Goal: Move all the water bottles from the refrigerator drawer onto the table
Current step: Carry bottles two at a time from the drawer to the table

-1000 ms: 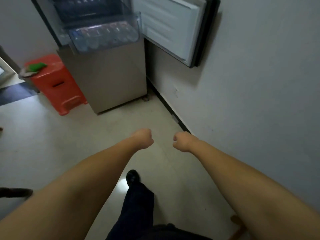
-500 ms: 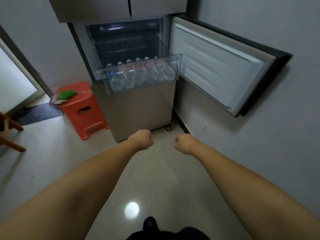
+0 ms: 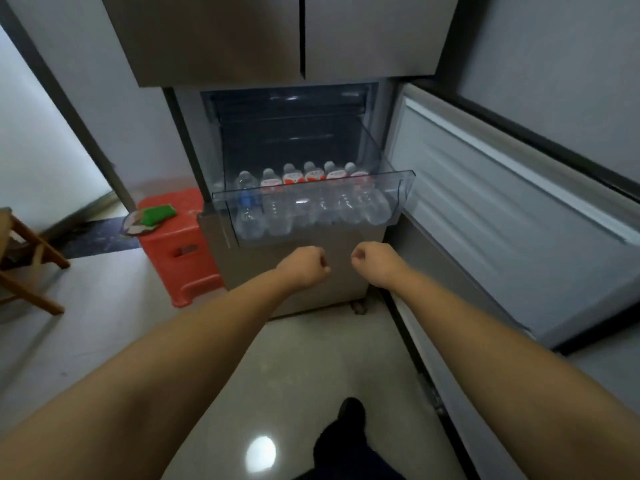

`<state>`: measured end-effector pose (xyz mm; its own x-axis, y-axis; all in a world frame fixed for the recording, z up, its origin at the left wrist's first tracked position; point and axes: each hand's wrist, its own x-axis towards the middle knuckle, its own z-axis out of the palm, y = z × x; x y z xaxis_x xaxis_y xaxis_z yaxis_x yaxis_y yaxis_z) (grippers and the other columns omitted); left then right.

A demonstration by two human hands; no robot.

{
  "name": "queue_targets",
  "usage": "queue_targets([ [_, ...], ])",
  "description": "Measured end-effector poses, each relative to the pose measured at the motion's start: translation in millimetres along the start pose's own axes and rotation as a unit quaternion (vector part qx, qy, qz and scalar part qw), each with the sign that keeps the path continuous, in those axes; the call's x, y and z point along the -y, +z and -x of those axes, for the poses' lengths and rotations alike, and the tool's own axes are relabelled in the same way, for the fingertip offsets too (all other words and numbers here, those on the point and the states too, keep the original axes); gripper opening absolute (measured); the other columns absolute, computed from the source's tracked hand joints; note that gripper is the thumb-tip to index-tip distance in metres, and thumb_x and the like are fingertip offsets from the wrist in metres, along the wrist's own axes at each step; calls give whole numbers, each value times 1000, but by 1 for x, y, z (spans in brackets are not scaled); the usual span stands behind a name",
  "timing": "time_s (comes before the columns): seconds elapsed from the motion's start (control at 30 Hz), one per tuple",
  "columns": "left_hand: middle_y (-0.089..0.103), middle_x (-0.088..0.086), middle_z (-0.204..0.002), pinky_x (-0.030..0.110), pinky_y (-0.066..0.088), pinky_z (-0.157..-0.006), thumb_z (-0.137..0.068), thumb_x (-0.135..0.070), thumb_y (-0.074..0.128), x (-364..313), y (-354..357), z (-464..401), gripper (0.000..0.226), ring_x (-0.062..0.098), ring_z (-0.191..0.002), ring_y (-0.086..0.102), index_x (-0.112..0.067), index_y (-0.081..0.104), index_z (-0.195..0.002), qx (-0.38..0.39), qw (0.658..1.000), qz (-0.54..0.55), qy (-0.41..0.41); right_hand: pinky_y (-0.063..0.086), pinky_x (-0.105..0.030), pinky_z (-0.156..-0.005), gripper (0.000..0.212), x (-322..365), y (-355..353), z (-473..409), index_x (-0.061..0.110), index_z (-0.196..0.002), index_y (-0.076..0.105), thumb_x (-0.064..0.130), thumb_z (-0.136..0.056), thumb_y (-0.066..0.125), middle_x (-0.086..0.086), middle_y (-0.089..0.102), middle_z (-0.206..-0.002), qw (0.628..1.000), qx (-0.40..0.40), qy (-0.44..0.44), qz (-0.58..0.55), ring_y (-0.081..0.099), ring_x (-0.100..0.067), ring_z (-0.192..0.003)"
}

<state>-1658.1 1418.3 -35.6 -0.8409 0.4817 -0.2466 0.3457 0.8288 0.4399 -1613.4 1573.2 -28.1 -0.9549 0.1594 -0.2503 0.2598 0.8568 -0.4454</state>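
Observation:
A clear plastic refrigerator drawer [image 3: 403,192] is pulled out of the open fridge compartment. Several water bottles [image 3: 311,199] lie side by side in it, most with red-and-white labels, the leftmost one [image 3: 246,202] with a blue label. My left hand [image 3: 304,266] and my right hand [image 3: 375,263] are both closed into fists, held side by side just below and in front of the drawer. Neither hand touches the drawer or holds anything. No table top is in view.
The fridge door [image 3: 519,216] stands open to the right, along the wall. A red plastic stool [image 3: 180,251] with a green item on it sits left of the fridge. Part of a wooden chair [image 3: 24,258] shows at the far left edge. My dark trouser leg [image 3: 346,441] is below.
The view has tilted up and come closer to the fridge, so the drawer with bottles now fills the centre. Both fists stay closed and side by side, now just under the drawer.

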Motion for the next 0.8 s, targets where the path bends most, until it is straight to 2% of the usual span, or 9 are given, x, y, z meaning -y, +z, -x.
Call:
queue_targets([
  [0.07, 66, 11, -114, 34, 49, -91, -91, -22, 55, -11, -18, -34, 25, 26, -106, 61, -7, 65, -108, -18, 1000, 11, -3, 49, -35, -89, 25, -3, -22, -36, 11, -109, 66, 22, -95, 48, -9, 67, -112, 1000, -10, -11, -2, 61, -26, -104],
  [0.23, 68, 16, -104, 34, 51, -87, -91, -16, 53, -37, -67, -113, 22, 29, -98, 63, -3, 68, -103, -65, 997, 46, -24, 46, -32, -79, 20, -9, -81, -113, 10, -90, 66, 20, -92, 48, -16, 68, -102, 999, -43, -28, 17, 63, -33, -97],
  [0.33, 67, 16, -102, 29, 46, -79, -92, -15, 51, -50, -88, -151, 24, 29, -95, 62, -3, 68, -104, -88, 993, 73, -36, 52, -37, -86, 26, -13, -110, -150, 4, -96, 69, 20, -93, 48, -17, 70, -101, 996, -79, -44, -6, 65, -33, -95],
  [0.4, 67, 18, -101, 29, 45, -75, -92, -16, 51, -52, -96, -173, 26, 29, -88, 61, -2, 68, -104, -91, 991, 81, -54, 52, -33, -82, 26, -16, -121, -172, 4, -97, 69, 19, -93, 49, -16, 70, -99, 995, -83, -46, -27, 65, -30, -91],
  [0.47, 65, 17, -96, 30, 46, -73, -93, -16, 50, -50, -104, -198, 25, 25, -81, 57, 0, 67, -103, -86, 989, 87, -80, 45, -28, -74, 24, -14, -129, -195, 3, -98, 68, 16, -94, 48, -16, 69, -99, 995, -78, -45, -34, 62, -27, -86],
  [0.53, 62, 15, -95, 33, 51, -73, -93, -16, 51, -42, -104, -220, 20, 24, -79, 59, -2, 64, -101, -70, 984, 124, -106, 41, -28, -73, 24, -10, -132, -214, 3, -101, 67, 14, -94, 47, -16, 68, -101, 996, -72, -44, -40, 60, -26, -87],
  [0.67, 64, 20, -108, 41, 58, -84, -93, -19, 52, -30, -94, -260, 27, 33, -94, 67, 1, 63, -108, -21, 975, 160, -154, 42, -27, -83, 29, -8, -129, -250, 5, -118, 63, 15, -95, 48, -14, 64, -119, 1000, -16, -16, -2, 59, -30, -110],
  [0.73, 66, 20, -112, 41, 56, -89, -92, -20, 53, -26, -86, -279, 30, 33, -100, 66, 0, 62, -113, 3, 972, 162, -169, 41, -25, -85, 34, -10, -120, -266, 7, -127, 59, 18, -96, 49, -13, 61, -126, 999, 36, 12, 31, 57, -29, -114],
  [0.8, 60, 19, -126, 38, 48, -99, -95, -22, 47, -25, -84, -298, 35, 32, -115, 59, -4, 57, -123, 17, 974, 147, -171, 43, -30, -93, 38, -10, -113, -279, 7, -134, 53, 21, -99, 45, -15, 56, -132, 993, 88, 50, 65, 55, -31, -118],
])
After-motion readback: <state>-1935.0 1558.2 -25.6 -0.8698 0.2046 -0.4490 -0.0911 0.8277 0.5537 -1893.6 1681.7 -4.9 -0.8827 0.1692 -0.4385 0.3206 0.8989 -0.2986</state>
